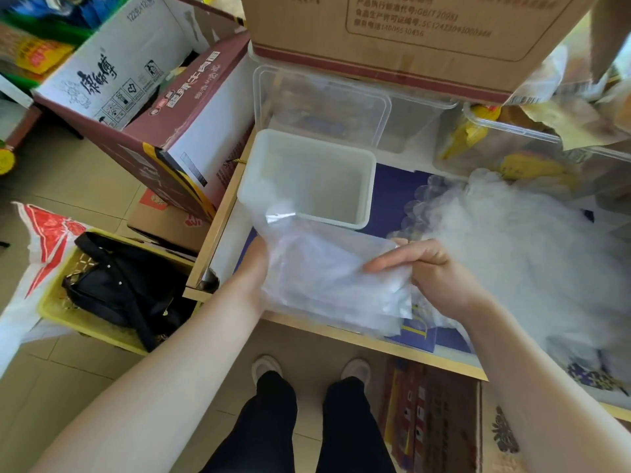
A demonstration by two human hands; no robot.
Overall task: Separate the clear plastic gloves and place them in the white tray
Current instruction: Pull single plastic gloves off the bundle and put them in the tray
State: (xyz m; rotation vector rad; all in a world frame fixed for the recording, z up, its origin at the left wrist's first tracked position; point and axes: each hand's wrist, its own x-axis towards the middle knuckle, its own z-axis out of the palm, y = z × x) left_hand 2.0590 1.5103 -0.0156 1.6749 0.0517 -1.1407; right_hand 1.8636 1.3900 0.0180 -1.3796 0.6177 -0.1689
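A clear plastic glove (321, 274) is stretched between my two hands above the table's near edge. My left hand (254, 268) is mostly hidden behind the glove's left side and holds it there. My right hand (420, 268) pinches the glove's right edge, index finger pointing left across the plastic. The white tray (368, 186) stands just beyond the glove, and the glove's upper corner overlaps the tray's near left rim. A big heap of clear gloves (532, 254) lies to the right of my right hand.
Clear plastic containers (324, 104) stand behind the tray under a brown cardboard box (409, 35). An open carton (153, 107) leans left of the table. A yellow basket (54, 302) with a black bag sits on the floor at left. The table's front edge (341, 332) runs below my hands.
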